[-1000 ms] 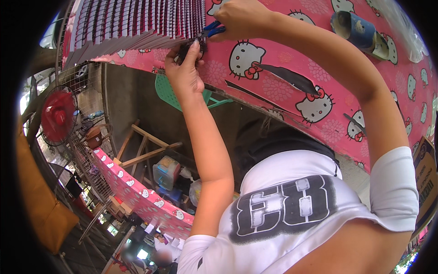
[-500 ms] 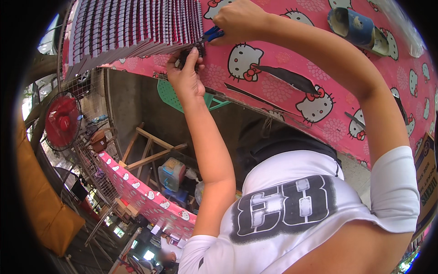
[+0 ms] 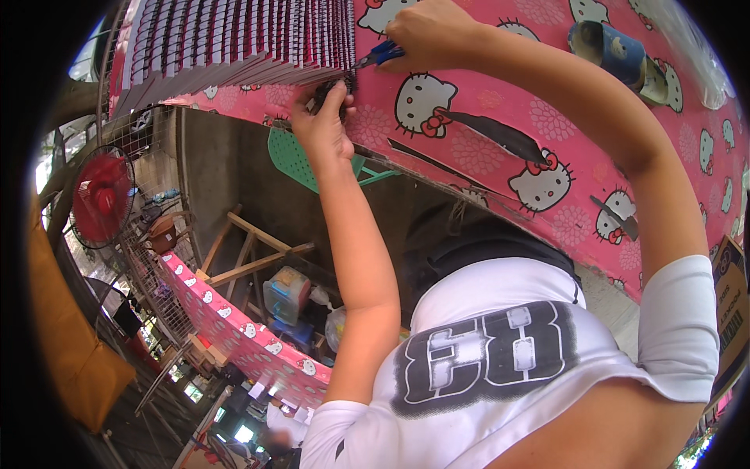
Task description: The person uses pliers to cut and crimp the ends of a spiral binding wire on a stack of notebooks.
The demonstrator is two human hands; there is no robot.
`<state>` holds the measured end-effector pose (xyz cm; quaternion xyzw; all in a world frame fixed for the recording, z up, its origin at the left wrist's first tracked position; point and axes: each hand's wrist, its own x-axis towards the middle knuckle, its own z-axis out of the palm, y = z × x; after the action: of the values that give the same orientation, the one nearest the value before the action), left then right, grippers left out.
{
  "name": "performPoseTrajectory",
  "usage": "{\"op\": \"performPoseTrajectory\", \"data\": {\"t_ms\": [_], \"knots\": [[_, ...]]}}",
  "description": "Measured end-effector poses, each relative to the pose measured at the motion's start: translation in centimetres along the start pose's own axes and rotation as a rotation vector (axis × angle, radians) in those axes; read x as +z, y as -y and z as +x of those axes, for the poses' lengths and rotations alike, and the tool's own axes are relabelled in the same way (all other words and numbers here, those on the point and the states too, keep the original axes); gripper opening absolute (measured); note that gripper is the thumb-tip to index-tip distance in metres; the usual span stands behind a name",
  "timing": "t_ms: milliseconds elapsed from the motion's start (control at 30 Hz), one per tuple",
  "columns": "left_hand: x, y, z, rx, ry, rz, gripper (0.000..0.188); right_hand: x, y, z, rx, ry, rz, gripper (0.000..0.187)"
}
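A long row of spiral-bound notebooks (image 3: 211, 47) with pale page edges and dark coils stands packed together at the upper left of the table. My right hand (image 3: 431, 37) is closed around blue-handled pliers (image 3: 381, 55). Their narrow metal tip points left, at the lower corner of the row's right end. Just below that corner, my left hand (image 3: 326, 125) is closed with the thumb up, gripping a dark coil-like bundle (image 3: 322, 94). Fingers hide most of this bundle, and its lower edge cannot be made out.
The pink patterned table cover (image 3: 476, 160) has torn dark patches, and its edge runs below my hands. A blue cylindrical container (image 3: 608, 48) lies at the upper right. Beneath are a green plastic stool (image 3: 293, 160) and wooden bars (image 3: 258, 262). A red fan (image 3: 103, 197) stands left.
The pliers have shifted slightly right and up, their tip now at the row's end corner. My left hand keeps its grip on the dark bundle. The whole view has shifted a little.
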<state>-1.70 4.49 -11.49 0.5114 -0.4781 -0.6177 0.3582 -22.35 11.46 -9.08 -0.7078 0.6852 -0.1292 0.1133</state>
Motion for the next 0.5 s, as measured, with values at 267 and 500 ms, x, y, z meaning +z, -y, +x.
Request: {"op": "performPoseTrajectory", "data": {"t_ms": [267, 500], "knots": [[1.6, 0.0, -0.3, 0.083, -0.023, 0.205, 0.052, 3.8, -1.0, 1.8, -0.014, -0.085, -0.124, 0.044], [-0.1, -0.4, -0.3, 0.074, -0.013, 0.257, 0.054, 0.0, -0.9, 0.0, -0.096, -0.122, -0.148, 0.043]]}}
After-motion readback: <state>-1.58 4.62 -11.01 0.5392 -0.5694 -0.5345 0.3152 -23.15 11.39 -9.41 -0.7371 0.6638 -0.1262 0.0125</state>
